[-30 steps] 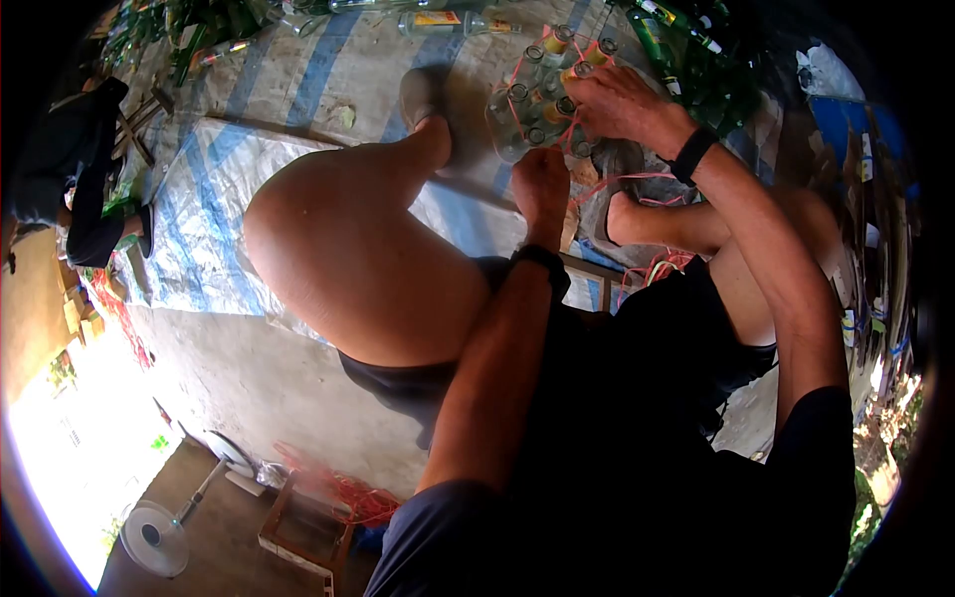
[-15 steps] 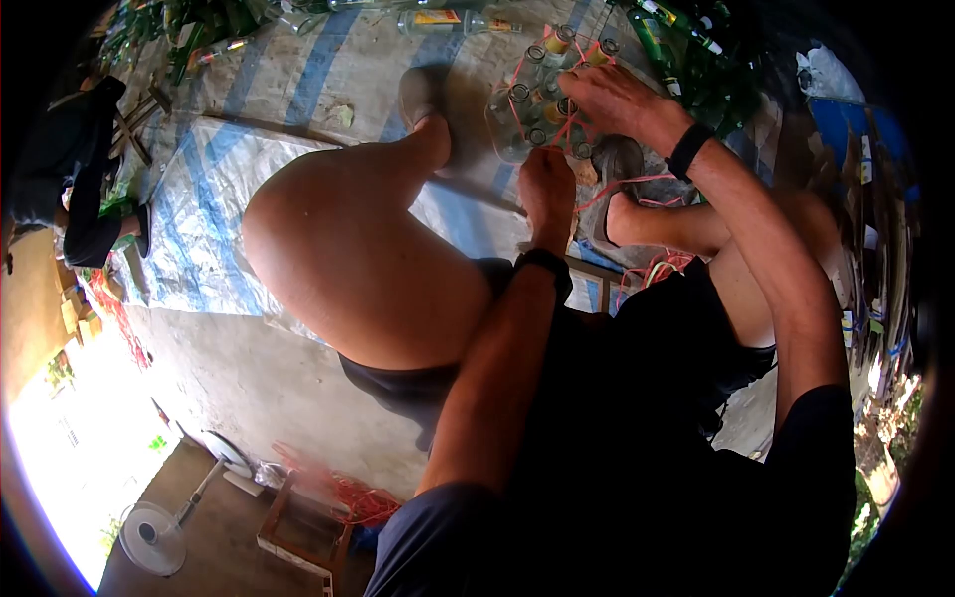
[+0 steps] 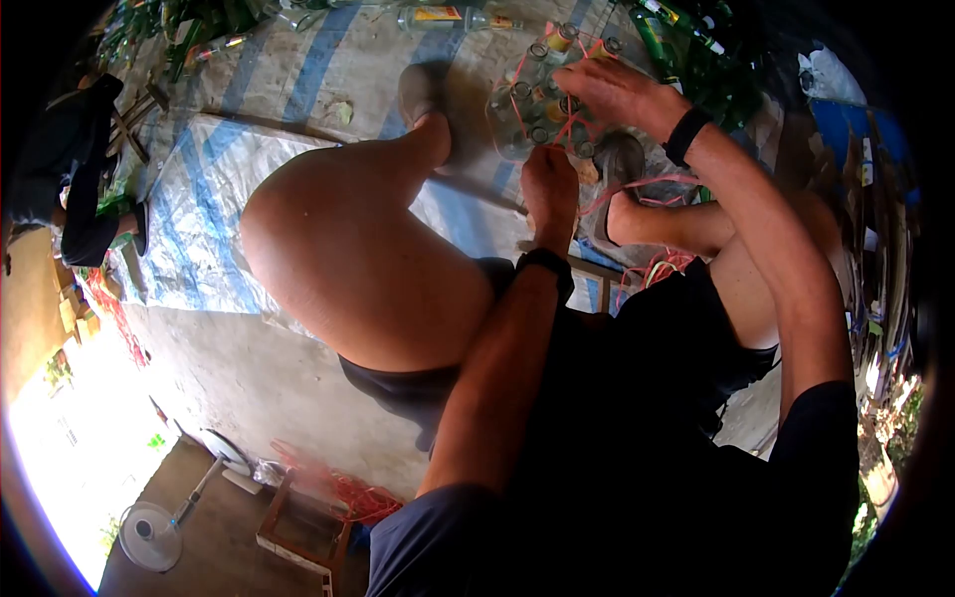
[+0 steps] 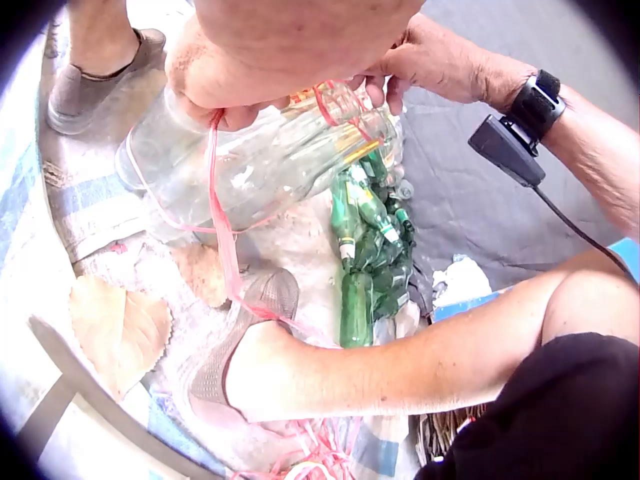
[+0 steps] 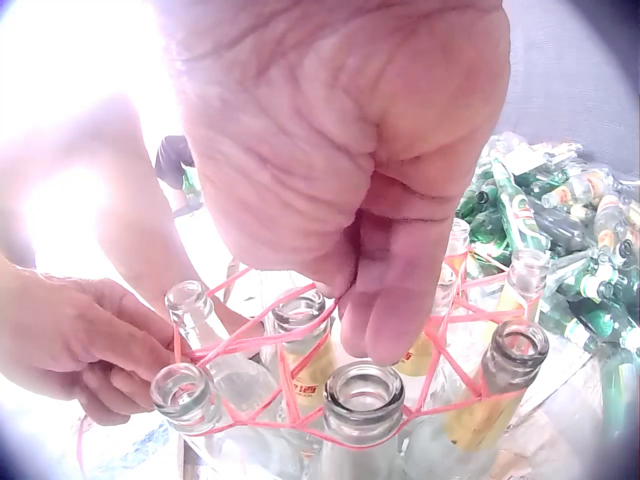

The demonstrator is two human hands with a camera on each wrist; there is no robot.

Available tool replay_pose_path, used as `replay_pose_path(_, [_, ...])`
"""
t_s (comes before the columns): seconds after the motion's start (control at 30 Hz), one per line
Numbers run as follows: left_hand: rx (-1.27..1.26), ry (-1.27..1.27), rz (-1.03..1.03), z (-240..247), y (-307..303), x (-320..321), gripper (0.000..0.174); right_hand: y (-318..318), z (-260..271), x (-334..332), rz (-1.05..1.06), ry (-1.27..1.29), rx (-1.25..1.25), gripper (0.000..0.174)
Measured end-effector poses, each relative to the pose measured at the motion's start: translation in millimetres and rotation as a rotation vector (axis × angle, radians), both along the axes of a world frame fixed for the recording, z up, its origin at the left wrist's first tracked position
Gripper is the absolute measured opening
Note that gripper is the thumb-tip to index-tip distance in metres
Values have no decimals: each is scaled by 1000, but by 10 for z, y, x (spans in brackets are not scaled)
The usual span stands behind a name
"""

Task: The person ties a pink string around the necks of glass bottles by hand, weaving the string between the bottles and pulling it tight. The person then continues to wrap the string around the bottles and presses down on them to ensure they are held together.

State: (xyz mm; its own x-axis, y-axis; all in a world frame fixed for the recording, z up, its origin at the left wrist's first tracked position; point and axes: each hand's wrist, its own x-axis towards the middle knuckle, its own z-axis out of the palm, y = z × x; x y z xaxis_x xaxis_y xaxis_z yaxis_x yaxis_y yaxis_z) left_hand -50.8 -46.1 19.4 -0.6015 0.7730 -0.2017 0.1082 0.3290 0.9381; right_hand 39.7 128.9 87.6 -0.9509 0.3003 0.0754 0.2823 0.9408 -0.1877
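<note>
Several clear glass bottles (image 5: 362,440) stand bunched together, with pink plastic twine (image 5: 265,342) laced around and between their necks. My right hand (image 3: 622,95) is over the bottle tops, and its thumb and fingers pinch a strand of the twine in the right wrist view. Low at the near side of the bunch, my left hand (image 3: 549,187) grips the twine with curled fingers. A loose tail of twine (image 4: 222,225) hangs from it past the bottles in the left wrist view. Some bottles carry yellow labels (image 5: 478,420).
Green bottles (image 4: 360,240) lie heaped beyond the bunch. My shoed feet (image 3: 423,92) flank it on a blue-and-white striped sheet (image 3: 323,65). Loose pink twine (image 3: 662,267) lies near my right leg. Another person (image 3: 85,169) is at the far left. A fan (image 3: 151,535) stands behind.
My right hand has shifted slightly left and up over the bottle tops, drawing the twine. The left hand has moved a little to the right, staying at the near side of the bunch.
</note>
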Motion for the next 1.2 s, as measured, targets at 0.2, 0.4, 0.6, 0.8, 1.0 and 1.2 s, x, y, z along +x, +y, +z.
replay_pose_path(0.2, [-13,-14,-3,3,2,7,28,-17,149,-105,-49,-58,-25,21])
replay_pose_path(0.4, [73,24,10,-45,11,13,25,-26,117,-153,-92,-20,-40,7])
replay_pose_path(0.6, [89,98,-31,-85,28,-2,25,27,169,-277,-168,-203,-195,6])
replay_pose_path(0.8, [88,80,-37,-45,17,-3,26,55,69,-255,-135,-179,-248,5])
replay_pose_path(1.0, [5,57,-30,63,32,-26,29,64,131,-382,-365,-231,-470,5])
replay_pose_path(1.2, [46,122,-123,-102,-50,-137,20,-31,159,-339,-574,-361,-633,5])
